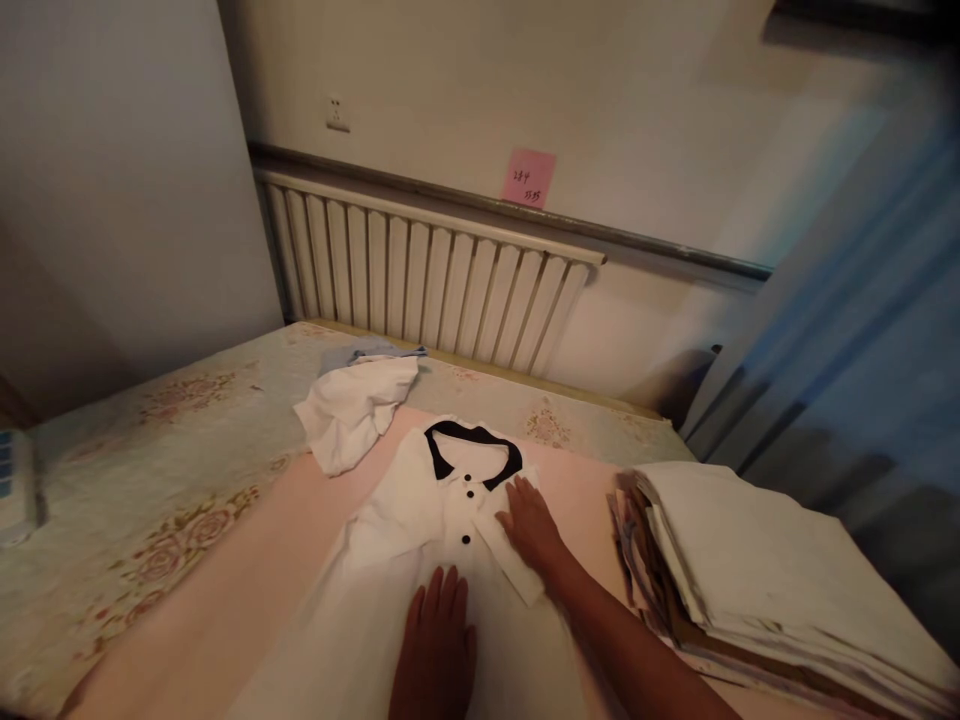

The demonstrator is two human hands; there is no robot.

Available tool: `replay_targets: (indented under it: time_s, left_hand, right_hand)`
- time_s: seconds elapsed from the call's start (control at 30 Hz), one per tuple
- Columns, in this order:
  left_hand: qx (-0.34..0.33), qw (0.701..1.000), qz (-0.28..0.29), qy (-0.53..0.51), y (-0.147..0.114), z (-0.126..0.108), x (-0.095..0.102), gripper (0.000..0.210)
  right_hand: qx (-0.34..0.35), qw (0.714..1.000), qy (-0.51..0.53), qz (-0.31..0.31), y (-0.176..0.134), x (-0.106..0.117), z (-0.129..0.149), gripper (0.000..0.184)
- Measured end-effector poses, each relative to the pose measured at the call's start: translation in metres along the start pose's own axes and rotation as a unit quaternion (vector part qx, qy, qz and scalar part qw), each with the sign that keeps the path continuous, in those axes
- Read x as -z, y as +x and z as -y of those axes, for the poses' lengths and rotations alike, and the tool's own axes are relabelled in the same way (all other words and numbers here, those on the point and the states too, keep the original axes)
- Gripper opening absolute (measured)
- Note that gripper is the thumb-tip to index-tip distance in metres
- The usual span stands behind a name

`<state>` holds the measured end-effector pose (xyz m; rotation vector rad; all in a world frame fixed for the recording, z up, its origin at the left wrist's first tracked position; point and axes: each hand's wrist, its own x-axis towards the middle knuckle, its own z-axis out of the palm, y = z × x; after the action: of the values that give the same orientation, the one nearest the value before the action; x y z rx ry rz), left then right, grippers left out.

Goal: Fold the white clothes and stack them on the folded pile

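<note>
A white polo shirt (375, 610) with a black collar and black buttons lies spread out, collar away from me. My left hand (436, 635) rests flat on the shirt's front below the buttons, fingers together and stretched out. Near the collar's right side, my right hand (531, 522) lies flat on the shirt, beside the sleeve that is turned in over the front. Neither hand grips anything. Beneath the shirt is a pink cloth (247, 560). The shirt's lower end runs out of view at the bottom.
A crumpled white garment (358, 405) with a grey-blue one behind it lies at the back left. To the right sits a stack of folded clothes (780, 550). The floral bed cover (172, 480) ends at a radiator (427, 275). A blue curtain (847, 280) hangs at right.
</note>
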<state>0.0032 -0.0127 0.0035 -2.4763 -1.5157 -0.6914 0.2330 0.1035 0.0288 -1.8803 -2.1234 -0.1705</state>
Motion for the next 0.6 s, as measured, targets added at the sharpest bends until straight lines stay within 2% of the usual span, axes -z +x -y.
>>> replay_targets:
  time_s: [0.07, 0.17, 0.37, 0.47, 0.6]
  left_hand:
    - [0.002, 1.000, 0.001, -0.001, 0.000, 0.000, 0.001, 0.046]
    - [0.005, 1.000, 0.013, -0.008, 0.000, -0.001, 0.004, 0.046]
    - [0.004, 0.999, 0.030, -0.021, 0.004, -0.002, 0.009, 0.045]
    - [0.000, 0.999, 0.029, -0.025, 0.004, -0.002, 0.009, 0.045]
    - [-0.001, 1.000, 0.019, -0.024, 0.002, -0.003, 0.007, 0.046]
  right_hand:
    - [-0.012, 0.999, -0.016, 0.027, -0.007, -0.009, 0.003, 0.057]
    - [-0.017, 1.000, -0.012, 0.017, -0.008, -0.012, 0.001, 0.057]
    - [-0.055, 0.990, 0.077, 0.104, -0.005, 0.013, -0.001, 0.057]
    - [-0.041, 0.992, 0.088, 0.082, -0.023, 0.028, 0.007, 0.053]
    - [0.046, 0.991, 0.125, 0.028, -0.064, 0.040, 0.021, 0.045]
